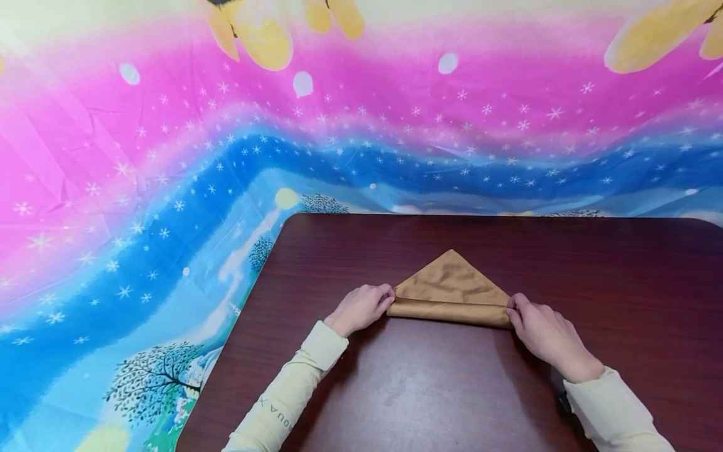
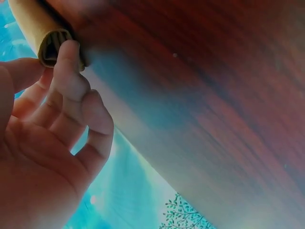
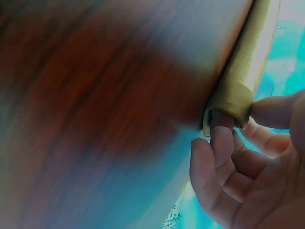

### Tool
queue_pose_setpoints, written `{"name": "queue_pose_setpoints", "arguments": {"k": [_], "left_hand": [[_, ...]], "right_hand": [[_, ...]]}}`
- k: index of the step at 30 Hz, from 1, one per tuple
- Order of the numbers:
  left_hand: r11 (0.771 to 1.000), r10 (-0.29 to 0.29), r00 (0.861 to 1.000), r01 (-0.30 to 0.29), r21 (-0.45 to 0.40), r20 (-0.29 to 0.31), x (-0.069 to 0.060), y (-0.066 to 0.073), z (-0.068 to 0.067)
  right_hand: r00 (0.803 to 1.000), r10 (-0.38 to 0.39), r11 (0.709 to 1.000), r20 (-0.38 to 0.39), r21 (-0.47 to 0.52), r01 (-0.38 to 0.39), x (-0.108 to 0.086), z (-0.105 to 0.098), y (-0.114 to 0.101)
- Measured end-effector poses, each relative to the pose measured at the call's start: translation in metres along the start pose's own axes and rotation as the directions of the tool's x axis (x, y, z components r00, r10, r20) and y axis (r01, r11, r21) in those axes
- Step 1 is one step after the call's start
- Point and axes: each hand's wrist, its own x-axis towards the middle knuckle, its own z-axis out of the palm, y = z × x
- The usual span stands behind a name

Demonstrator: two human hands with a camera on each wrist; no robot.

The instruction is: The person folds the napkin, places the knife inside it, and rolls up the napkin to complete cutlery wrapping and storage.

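Note:
A golden-brown satiny cloth (image 1: 452,279) lies on the table, its pointed corner facing away and its near side rolled into a tube (image 1: 449,312). At the left end of the roll, my left hand (image 1: 364,307) pinches the fabric between thumb and fingers. The left wrist view shows the layered, coiled end of the roll (image 2: 40,33) against the fingertips of that hand (image 2: 52,129). My right hand (image 1: 545,329) grips the opposite end. In the right wrist view, one finger of the right hand (image 3: 248,176) reaches into the hollow end of the roll (image 3: 236,90), with the thumb outside.
The dark reddish wooden table (image 1: 407,389) has rounded far corners. Behind it and along its left side hangs a pink and blue printed backdrop cloth (image 1: 361,125) with snowflakes and trees.

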Motion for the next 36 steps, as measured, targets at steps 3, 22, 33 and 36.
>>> {"name": "queue_pose_setpoints", "arguments": {"k": [3, 22, 33, 36], "left_hand": [[1.000, 0.003, 1.000, -0.003, -0.017, 0.014, -0.0014, 0.0000, -0.0014], [0.991, 0.124, 0.992, -0.123, 0.045, -0.022, -0.0075, -0.0017, 0.0002], [0.980, 0.144, 0.990, -0.142, 0.140, -0.001, -0.0060, -0.0010, 0.0001], [0.975, 0.154, 0.988, -0.152, 0.162, -0.003, -0.0047, -0.0007, -0.0009]], "right_hand": [[1.000, -0.004, 1.000, 0.000, -0.006, 0.004, -0.0008, 0.0000, 0.0003], [0.990, -0.141, 0.990, -0.016, 0.004, 0.141, -0.0086, -0.0044, 0.0027], [0.989, -0.149, 0.989, -0.012, -0.012, 0.149, -0.0065, -0.0026, 0.0054], [0.988, -0.153, 0.988, -0.015, -0.021, 0.153, -0.0060, -0.0025, 0.0061]]}}
